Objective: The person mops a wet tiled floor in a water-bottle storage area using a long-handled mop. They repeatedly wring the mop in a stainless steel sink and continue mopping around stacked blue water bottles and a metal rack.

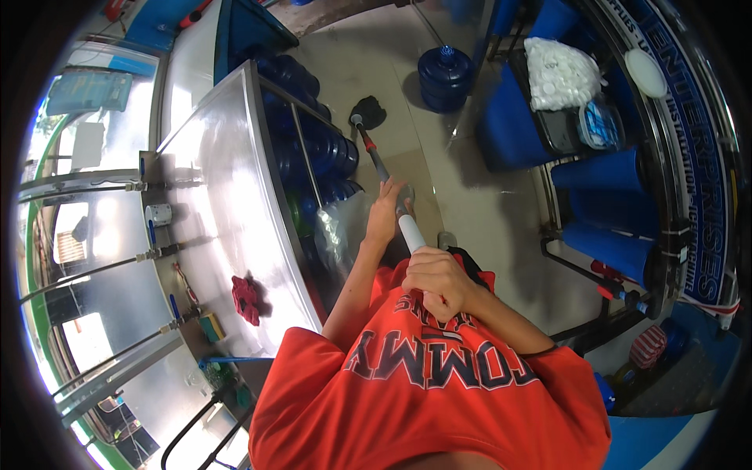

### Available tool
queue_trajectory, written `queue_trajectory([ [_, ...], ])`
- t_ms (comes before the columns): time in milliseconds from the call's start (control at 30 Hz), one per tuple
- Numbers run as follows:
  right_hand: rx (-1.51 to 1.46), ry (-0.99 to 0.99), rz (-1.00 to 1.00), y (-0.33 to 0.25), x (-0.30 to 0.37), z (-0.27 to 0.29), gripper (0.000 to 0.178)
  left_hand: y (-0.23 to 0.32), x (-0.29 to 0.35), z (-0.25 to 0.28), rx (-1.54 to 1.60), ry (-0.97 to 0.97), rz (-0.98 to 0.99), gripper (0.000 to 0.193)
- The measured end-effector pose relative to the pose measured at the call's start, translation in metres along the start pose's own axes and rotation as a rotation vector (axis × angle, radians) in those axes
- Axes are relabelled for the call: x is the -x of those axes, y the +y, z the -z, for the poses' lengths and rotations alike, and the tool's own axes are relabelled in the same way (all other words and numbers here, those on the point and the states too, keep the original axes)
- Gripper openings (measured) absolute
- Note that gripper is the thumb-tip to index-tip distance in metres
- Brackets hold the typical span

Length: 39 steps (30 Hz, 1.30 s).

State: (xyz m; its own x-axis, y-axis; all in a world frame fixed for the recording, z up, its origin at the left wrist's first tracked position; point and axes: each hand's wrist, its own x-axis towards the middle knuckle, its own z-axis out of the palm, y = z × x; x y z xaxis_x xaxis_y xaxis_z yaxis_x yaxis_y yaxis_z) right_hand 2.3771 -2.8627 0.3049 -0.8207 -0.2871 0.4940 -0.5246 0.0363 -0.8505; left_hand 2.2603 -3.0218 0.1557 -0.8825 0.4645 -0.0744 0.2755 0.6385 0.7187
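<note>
Both my hands hold a long-handled mop (378,163). Its dark, bunched head (370,113) rests on the tiled floor ahead of me. My left hand (385,211) is wrapped round the grey lower part of the handle, arm stretched forward. Closer to my body, my right hand (439,280) grips the white upper end (415,235) of the handle in a fist. The shaft slants away from my chest toward the mop head, with a red collar near its lower end.
A shiny metal counter (211,235) stands to my left, with a crumpled red cloth (246,300) on it. Blue water jugs (337,149) fill the space beneath. Another blue jug (445,78) stands on the floor ahead. Blue bins (509,117) and a bag of white caps (560,73) are at right.
</note>
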Motion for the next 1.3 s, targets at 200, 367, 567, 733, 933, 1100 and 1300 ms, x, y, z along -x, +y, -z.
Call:
queue_trajectory([
  [200, 0.029, -0.062, 0.034, 0.098, -0.1, 0.035, 0.019, -0.078, -0.131, 0.018, -0.003, 0.033, -0.049, 0.051],
  [367, 0.111, 0.048, 0.092, 0.227, -0.227, 0.046, 0.01, -0.157, -0.291, 0.059, 0.275, 0.293, -0.047, 0.092],
  [567, 0.026, 0.322, -0.036, 0.38, -0.373, 0.027, 0.014, -0.204, -0.299, 0.114, 0.646, 0.439, 0.237, 0.089],
  [733, -0.185, 0.591, -0.151, 0.4, -0.44, 0.031, 0.018, -0.198, -0.229, 0.108, 0.769, 0.416, 0.531, 0.07],
  [933, 0.085, 0.685, 0.193, 0.209, -0.332, 0.14, 0.019, -0.178, -0.233, 0.084, 0.588, 0.441, 0.351, 0.069],
  [1100, -0.155, 0.767, -0.021, -0.039, -0.2, 0.22, 0.012, -0.078, -0.265, 0.019, 0.004, 0.424, -0.164, 0.092],
  [1300, -0.079, 0.385, 0.047, -0.183, -0.071, 0.202, 0.016, -0.005, -0.211, -0.082, 0.149, -0.491, -0.435, 0.052],
])
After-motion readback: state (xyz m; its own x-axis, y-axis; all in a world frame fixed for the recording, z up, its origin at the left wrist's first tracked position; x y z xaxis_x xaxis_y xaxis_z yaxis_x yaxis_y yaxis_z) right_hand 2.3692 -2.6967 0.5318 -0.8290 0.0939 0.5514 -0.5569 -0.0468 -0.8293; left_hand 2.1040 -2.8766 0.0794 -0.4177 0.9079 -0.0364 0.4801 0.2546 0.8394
